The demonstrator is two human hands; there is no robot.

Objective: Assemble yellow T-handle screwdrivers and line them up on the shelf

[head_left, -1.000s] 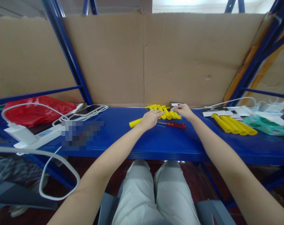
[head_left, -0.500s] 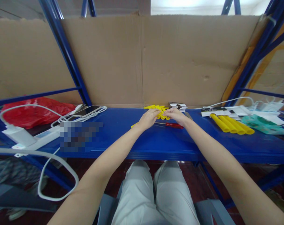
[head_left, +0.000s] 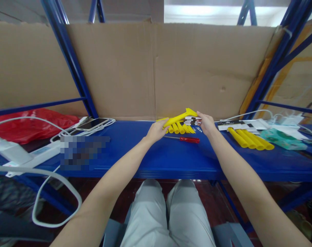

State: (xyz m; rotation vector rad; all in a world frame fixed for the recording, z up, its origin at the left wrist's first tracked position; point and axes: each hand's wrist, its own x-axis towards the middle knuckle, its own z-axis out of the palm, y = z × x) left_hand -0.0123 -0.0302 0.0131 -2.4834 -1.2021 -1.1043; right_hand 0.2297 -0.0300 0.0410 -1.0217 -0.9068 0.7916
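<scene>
A yellow plastic tube with a flared, forked end (head_left: 178, 118) is held slantwise above the table. Its lower left end sits in my left hand (head_left: 157, 131), the fingers closed round it. At the upper right, the fingertips of my right hand (head_left: 206, 122) meet the flared end; the thumb's grip is partly hidden. Just behind that hand is a stack of black-and-white cards (head_left: 191, 120). Under the held tube lies a row of similar yellow tubes (head_left: 181, 128). A screwdriver with a red handle (head_left: 189, 140) rests in front of them.
Four-legged clutter aside, more yellow tubes (head_left: 244, 139) lie right on the blue table (head_left: 171, 157), beside a green plastic packet (head_left: 283, 139). Leftward are a power strip (head_left: 43, 154), a phone (head_left: 92, 124), white cables and a red bag (head_left: 35, 125). Cardboard (head_left: 156, 72) stands behind.
Both hands have moved apart from over the row of tubes. One yellow tube is now raised between them, and the screwdriver and the row show more fully. The view has shifted slightly.
</scene>
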